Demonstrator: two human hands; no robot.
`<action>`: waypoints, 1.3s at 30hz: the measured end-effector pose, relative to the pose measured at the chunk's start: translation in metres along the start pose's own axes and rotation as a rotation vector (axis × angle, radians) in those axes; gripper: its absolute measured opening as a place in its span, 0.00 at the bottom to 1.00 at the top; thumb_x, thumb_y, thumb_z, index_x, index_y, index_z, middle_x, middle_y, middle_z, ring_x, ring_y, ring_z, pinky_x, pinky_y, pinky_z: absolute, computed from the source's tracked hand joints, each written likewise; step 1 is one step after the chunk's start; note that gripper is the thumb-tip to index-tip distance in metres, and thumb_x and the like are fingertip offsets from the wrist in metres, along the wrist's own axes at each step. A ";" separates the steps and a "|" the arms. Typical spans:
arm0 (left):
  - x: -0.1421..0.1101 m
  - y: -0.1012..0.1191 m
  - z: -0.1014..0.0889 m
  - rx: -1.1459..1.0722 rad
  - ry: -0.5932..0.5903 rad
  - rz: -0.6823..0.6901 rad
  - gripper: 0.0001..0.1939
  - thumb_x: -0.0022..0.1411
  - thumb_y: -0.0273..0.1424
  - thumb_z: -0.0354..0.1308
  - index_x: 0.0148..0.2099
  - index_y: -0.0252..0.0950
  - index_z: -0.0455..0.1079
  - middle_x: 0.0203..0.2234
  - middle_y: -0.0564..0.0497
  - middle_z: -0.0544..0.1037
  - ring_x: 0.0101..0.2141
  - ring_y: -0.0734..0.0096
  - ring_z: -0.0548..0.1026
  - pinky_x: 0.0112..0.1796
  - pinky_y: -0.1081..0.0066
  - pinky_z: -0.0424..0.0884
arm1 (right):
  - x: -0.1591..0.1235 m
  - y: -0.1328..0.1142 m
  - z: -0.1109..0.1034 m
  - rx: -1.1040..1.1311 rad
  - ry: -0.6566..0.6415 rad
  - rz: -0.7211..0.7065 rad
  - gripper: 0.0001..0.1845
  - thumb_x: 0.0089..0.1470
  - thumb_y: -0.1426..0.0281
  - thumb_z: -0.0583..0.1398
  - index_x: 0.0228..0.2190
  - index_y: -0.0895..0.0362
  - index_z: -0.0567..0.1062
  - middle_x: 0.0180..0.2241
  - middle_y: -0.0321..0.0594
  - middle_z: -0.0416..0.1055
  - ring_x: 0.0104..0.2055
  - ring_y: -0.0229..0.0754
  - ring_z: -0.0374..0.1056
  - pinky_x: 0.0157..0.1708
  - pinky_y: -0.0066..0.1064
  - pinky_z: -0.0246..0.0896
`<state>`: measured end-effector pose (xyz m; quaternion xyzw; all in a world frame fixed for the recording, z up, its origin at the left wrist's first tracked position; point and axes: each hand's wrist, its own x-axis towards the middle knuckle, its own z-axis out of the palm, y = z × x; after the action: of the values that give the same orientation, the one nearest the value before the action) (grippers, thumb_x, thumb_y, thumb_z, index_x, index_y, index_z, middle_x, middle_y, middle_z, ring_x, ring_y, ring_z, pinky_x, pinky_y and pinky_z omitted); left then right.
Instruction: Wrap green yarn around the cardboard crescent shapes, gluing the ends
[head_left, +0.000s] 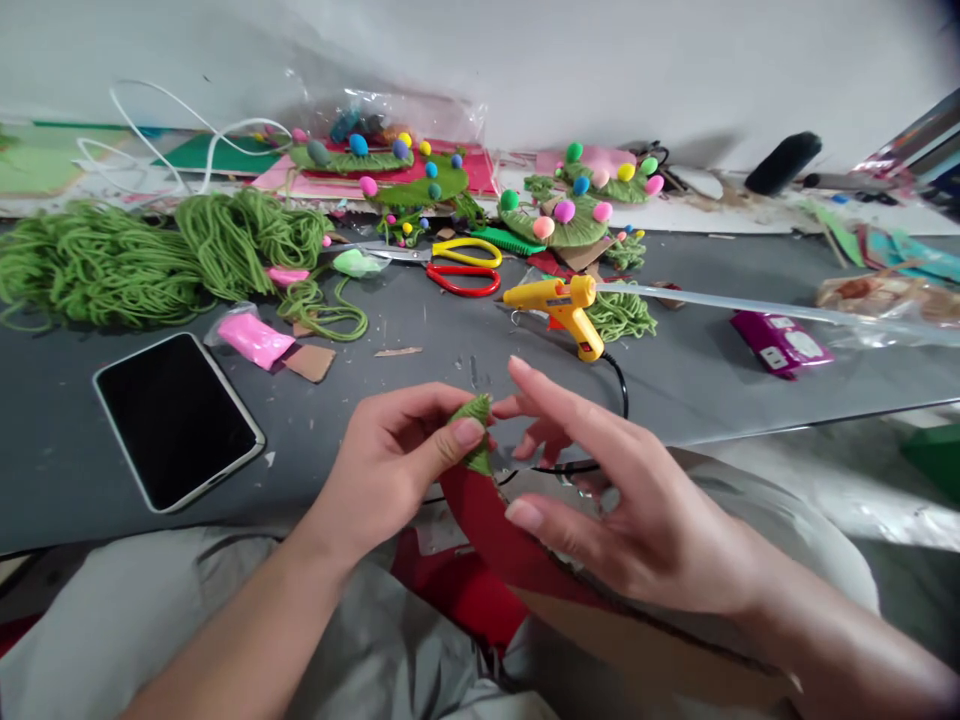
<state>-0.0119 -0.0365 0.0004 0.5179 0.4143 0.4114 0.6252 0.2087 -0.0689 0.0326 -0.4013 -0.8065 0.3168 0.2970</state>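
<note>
My left hand (397, 450) pinches the pointed end of a curved red cardboard strip (499, 535) between thumb and fingers. Green yarn (478, 458) is wrapped tightly round that end, partly hidden by my thumb. Towards the lower right the strip shows bare brown board and runs below my right hand (622, 490). That hand is open, fingers spread, beside the wrapped tip. Whether its fingertips touch the strip or a strand, I cannot tell. Beyond the hands, a yellow glue gun (559, 305) lies on the grey table (405, 390) with a long clear glue stick (720, 300) in its back.
Green yarn skeins (150, 255) lie at the left, behind a tablet (178, 420) and a pink packet (255, 338). Scissors (465, 265) with red and yellow handles rest mid-table. Yarn-wrapped pieces with coloured pompoms (562, 225) sit behind. A purple packet (781, 343) is at right.
</note>
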 end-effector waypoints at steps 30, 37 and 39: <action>-0.002 0.000 0.001 -0.024 -0.006 -0.020 0.07 0.58 0.36 0.69 0.37 0.38 0.80 0.27 0.51 0.78 0.29 0.69 0.73 0.29 0.73 0.70 | 0.005 0.000 0.012 0.005 -0.035 -0.105 0.41 0.62 0.65 0.63 0.69 0.56 0.53 0.60 0.50 0.67 0.58 0.45 0.68 0.56 0.35 0.68; 0.000 0.001 0.002 -0.018 0.017 -0.034 0.10 0.57 0.37 0.70 0.38 0.36 0.80 0.28 0.49 0.79 0.30 0.66 0.76 0.31 0.71 0.72 | 0.003 -0.002 0.007 0.042 -0.012 0.027 0.39 0.62 0.63 0.63 0.69 0.52 0.55 0.54 0.45 0.72 0.51 0.44 0.71 0.52 0.36 0.71; -0.001 0.001 0.003 -0.019 0.014 -0.034 0.09 0.56 0.36 0.70 0.37 0.37 0.80 0.28 0.50 0.79 0.31 0.67 0.76 0.32 0.71 0.72 | 0.003 -0.001 0.007 0.086 0.012 0.095 0.33 0.63 0.64 0.62 0.67 0.51 0.60 0.52 0.43 0.73 0.48 0.41 0.73 0.49 0.34 0.72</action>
<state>-0.0096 -0.0379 0.0017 0.5017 0.4236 0.4083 0.6341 0.2012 -0.0691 0.0296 -0.4281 -0.7704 0.3624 0.3032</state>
